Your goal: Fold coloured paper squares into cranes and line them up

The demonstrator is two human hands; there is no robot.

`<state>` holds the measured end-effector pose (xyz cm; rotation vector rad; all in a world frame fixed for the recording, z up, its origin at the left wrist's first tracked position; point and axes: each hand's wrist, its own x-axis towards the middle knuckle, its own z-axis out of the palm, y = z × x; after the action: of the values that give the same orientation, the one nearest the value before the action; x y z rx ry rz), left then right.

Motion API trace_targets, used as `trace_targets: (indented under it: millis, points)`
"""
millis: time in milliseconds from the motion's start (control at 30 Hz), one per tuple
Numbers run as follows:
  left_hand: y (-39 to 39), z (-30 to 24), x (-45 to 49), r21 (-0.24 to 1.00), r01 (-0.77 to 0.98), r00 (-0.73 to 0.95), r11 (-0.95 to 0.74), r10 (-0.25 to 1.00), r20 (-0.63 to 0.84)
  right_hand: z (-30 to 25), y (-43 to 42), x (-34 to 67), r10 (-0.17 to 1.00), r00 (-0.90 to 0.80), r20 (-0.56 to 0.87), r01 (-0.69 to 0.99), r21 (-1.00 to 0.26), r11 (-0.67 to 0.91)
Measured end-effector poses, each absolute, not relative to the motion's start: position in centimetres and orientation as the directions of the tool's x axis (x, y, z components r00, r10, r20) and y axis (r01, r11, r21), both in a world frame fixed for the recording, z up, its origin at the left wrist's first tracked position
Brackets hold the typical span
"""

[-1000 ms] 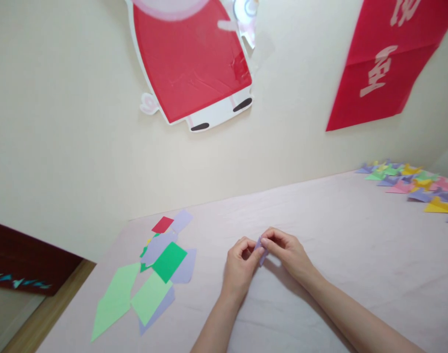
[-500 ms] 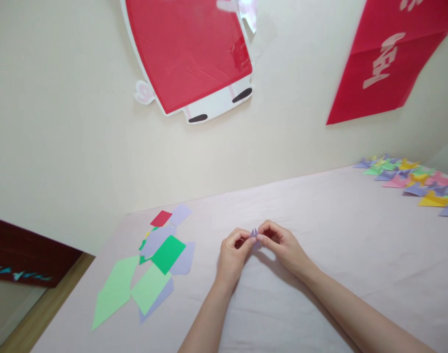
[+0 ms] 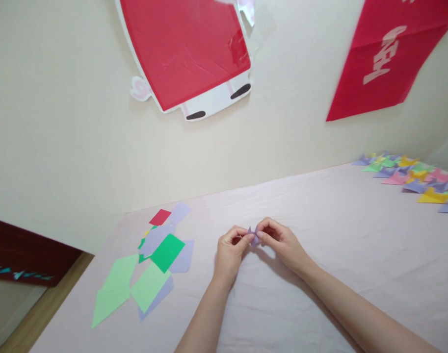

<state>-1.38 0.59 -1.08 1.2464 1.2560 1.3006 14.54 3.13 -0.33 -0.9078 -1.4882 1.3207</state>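
Note:
A small folded piece of purple paper with pointed tips is pinched between both hands, just above the pale sheet. My left hand grips its left side between thumb and forefinger. On its right side, my right hand pinches it in the same way. The fingertips cover part of the paper, so its full shape is hidden. To the left of my hands lie flat paper pieces: a green one, a red one, light green ones and purple ones.
At the far right sits a group of folded papers in yellow, pink, green and purple. A wall rises behind the pale sheet, bearing a red and white cutout and a red banner. The sheet's edge drops to a wooden floor at left.
The purple paper's two tips, close together before, now stand spread apart. My left hand has shifted slightly left, and both hands keep their pinch.

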Motion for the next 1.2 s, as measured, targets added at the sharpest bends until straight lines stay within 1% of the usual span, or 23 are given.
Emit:
trace_targets:
  millis: [300,500,800,900,1033,1100,1200]
  points:
    - [0.4,-1.0,-0.9,0.996,0.067,-0.058,-0.051,0.997,0.054,-0.5,3.2,14.5,0.941,-0.303,0.15,-0.055,-0.989,0.139]
    - [0.4,-1.1,-0.8,0.993,0.082,-0.059,-0.086,0.994,0.091,-0.6,3.2,14.4,0.944,-0.294,0.15,-0.065,-0.989,0.137]
    - [0.1,-0.8,-0.2,0.987,0.133,-0.021,-0.086,0.996,0.089,-0.6,3.3,14.3,0.937,-0.307,0.165,-0.041,-0.986,0.16]
    - [0.1,-1.0,-0.1,0.98,0.174,-0.022,-0.096,0.995,0.101,-0.6,3.2,14.2,0.934,-0.308,0.182,-0.007,-0.982,0.189]
    - [0.0,-1.2,-0.2,0.96,0.252,-0.021,-0.126,0.991,0.135,-0.5,2.9,14.0,0.928,-0.319,0.191,0.111,-0.965,0.237]
    - [0.0,-1.3,-0.3,0.953,0.273,-0.032,-0.13,0.989,0.144,-0.6,2.9,13.9,0.921,-0.331,0.204,0.16,-0.95,0.268]
    - [0.0,-1.4,-0.5,0.951,0.284,-0.051,-0.121,0.989,0.141,-0.8,3.0,14.0,0.912,-0.344,0.223,0.19,-0.935,0.3]
